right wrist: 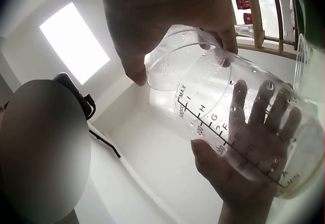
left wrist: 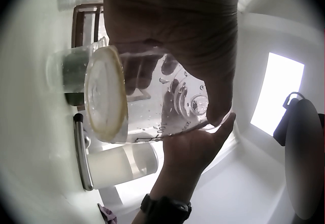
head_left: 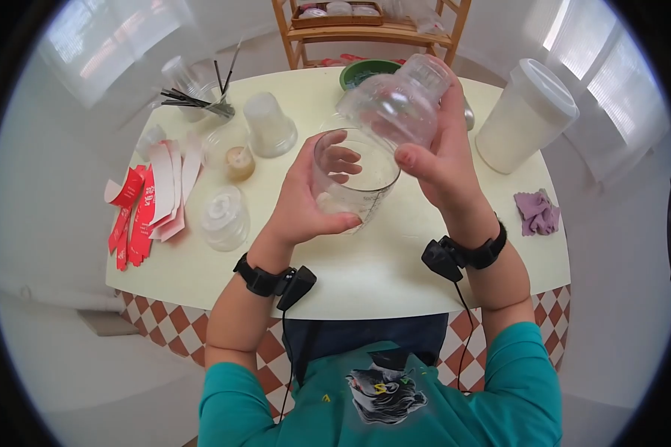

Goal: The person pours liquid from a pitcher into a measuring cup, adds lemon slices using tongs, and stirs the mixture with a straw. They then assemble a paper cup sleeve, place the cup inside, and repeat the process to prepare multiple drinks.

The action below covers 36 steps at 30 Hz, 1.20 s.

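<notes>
My left hand [head_left: 300,200] grips a clear shaker cup [head_left: 370,200], tilted, its thumb and fingers round the wall. Black scale marks with letters and numbers run from MIN to MAX down the cup's side in the right wrist view, and water drops cling to its wall. In my right hand [head_left: 455,145] is a clear domed shaker top [head_left: 392,104] with a narrow capped neck. It is tilted, its wide end close over the cup's rim. The left wrist view shows the cup's round base [left wrist: 104,94] with a yellowish edge.
Straws [head_left: 194,103], upturned clear cups [head_left: 268,127], a small beige-filled cup [head_left: 238,162], a clear lid [head_left: 224,220] and red and white paper sleeves [head_left: 142,212] are at left. A green bowl [head_left: 354,72] stands behind; a lidded pitcher [head_left: 525,115] and purple cloth [head_left: 537,213] are right.
</notes>
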### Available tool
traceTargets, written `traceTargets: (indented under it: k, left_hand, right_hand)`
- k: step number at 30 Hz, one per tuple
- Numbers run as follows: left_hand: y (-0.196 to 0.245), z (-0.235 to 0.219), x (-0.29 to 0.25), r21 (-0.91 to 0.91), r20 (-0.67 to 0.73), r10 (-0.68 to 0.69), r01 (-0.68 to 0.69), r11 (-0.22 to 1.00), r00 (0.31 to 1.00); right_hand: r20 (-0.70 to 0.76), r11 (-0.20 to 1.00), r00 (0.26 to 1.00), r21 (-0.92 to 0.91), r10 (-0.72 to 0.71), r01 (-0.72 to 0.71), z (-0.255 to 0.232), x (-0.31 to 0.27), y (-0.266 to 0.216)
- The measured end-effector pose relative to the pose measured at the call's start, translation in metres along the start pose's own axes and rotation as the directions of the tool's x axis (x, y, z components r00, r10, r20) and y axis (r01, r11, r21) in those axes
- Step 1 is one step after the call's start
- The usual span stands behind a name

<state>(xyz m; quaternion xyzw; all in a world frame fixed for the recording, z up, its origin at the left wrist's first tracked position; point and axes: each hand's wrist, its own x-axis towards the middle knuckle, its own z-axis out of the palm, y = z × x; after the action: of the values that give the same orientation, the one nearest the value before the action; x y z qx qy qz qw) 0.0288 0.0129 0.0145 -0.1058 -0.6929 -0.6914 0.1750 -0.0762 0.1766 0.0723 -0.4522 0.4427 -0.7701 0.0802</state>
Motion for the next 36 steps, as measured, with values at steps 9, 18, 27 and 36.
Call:
traceTargets:
  k: [9,18,27,36]
  left_hand:
    - [0.023,-0.028,0.013,0.095,-0.160,0.098,-0.083,0.992,0.982]
    - [0.041,-0.044,0.044,0.868,-0.069,0.149,-0.014,0.496,0.986]
    - [0.050,-0.031,0.068,0.986,0.126,0.070,-0.133,0.100,0.990]
    - [0.058,-0.008,0.080,0.958,0.242,-0.090,-0.253,-0.138,0.966]
  right_hand:
    - [-0.337,0.984,0.928,0.125,0.161,-0.125,-0.038,0.012,0.009]
    - [-0.330,0.832,0.812,0.464,0.481,-0.304,-0.063,0.017,0.018]
    - [-0.287,0.877,0.889,0.430,0.356,-0.213,-0.066,0.018,0.012]
    - [-0.291,0.891,0.899,0.411,0.328,-0.193,-0.068,0.018,0.009]
